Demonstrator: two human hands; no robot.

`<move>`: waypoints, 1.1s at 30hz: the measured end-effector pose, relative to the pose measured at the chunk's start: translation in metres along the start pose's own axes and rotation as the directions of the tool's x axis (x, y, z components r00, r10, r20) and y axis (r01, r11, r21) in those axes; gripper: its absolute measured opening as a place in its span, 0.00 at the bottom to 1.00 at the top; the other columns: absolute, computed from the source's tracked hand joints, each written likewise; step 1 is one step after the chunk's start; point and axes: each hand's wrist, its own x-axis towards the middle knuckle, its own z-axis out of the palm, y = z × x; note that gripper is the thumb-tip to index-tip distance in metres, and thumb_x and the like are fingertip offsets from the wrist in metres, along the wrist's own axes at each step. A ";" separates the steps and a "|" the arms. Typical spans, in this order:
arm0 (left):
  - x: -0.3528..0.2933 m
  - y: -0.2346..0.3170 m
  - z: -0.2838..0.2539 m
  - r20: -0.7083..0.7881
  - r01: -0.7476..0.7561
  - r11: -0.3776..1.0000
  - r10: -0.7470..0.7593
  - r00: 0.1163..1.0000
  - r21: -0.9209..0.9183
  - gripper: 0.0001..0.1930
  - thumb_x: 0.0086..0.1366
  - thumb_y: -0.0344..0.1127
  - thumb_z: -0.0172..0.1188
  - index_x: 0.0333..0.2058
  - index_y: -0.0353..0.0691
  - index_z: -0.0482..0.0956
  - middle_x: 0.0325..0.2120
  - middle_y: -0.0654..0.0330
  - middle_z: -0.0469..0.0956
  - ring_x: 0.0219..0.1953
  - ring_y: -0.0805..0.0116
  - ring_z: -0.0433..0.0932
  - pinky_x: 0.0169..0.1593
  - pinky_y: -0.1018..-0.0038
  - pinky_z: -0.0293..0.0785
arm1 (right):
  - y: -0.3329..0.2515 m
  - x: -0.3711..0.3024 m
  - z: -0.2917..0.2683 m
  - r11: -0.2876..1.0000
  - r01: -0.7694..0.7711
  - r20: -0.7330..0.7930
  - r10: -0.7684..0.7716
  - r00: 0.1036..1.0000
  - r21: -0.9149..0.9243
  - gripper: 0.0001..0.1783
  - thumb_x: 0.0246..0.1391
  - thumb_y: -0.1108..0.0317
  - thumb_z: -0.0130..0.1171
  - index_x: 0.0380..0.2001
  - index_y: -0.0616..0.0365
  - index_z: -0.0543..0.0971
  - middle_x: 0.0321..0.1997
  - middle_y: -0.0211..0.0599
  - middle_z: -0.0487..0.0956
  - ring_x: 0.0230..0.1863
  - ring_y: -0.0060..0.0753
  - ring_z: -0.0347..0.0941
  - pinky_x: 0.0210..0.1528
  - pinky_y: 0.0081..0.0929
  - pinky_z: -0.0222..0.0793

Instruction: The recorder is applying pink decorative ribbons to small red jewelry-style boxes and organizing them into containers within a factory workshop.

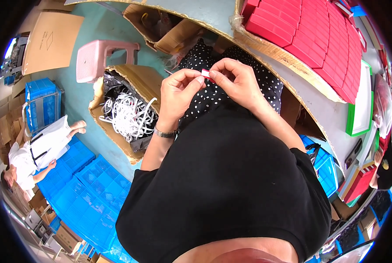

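Observation:
Between my two hands is a small red and white piece [205, 74], too small to make out its kind. My left hand [178, 92] pinches its left end between thumb and fingertips. Its right end is pinched by the thumb and forefinger of my right hand [239, 83]. Both hands are above my lap, over black trousers with white dots [200, 98]. Left of my left forearm, a cardboard box [145, 81] lined with black plastic holds a tangle of white strips [128, 116].
Stacked red boxes [292, 30] fill a cardboard tray on the table [213, 13] ahead and right. A pink stool [90, 61] and an open carton [178, 37] stand on the floor. Blue crates [93, 188] lie at left, near a person in white [47, 144]. Another person's hand [374, 175] shows far right.

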 end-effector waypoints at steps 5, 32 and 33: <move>0.010 0.007 0.012 -0.057 -0.024 0.985 0.034 0.998 0.168 0.02 0.60 0.24 0.59 0.31 0.32 0.79 0.26 0.63 0.80 0.29 0.79 0.77 0.34 0.82 0.74 | 0.008 0.009 -0.004 0.794 0.492 -0.079 -0.550 0.831 -0.357 0.07 0.45 0.68 0.63 0.30 0.55 0.79 0.34 0.33 0.77 0.26 0.33 0.74 0.28 0.30 0.72; 0.048 0.028 -0.011 0.336 0.331 0.428 -0.065 0.940 -0.841 0.07 0.63 0.28 0.51 0.38 0.37 0.76 0.35 0.53 0.80 0.39 0.59 0.81 0.40 0.68 0.80 | 0.069 -0.151 -0.126 0.344 0.136 -0.246 0.298 0.922 0.929 0.09 0.57 0.62 0.51 0.30 0.54 0.64 0.16 0.30 0.62 0.17 0.23 0.58 0.17 0.20 0.56; 0.056 0.032 -0.008 0.329 0.339 0.407 -0.098 0.939 -0.848 0.08 0.63 0.28 0.51 0.39 0.37 0.76 0.35 0.53 0.80 0.39 0.60 0.81 0.40 0.69 0.80 | 0.081 -0.192 -0.144 0.450 0.172 -0.402 0.487 0.775 0.876 0.09 0.57 0.62 0.51 0.30 0.54 0.66 0.16 0.29 0.62 0.17 0.22 0.58 0.18 0.19 0.55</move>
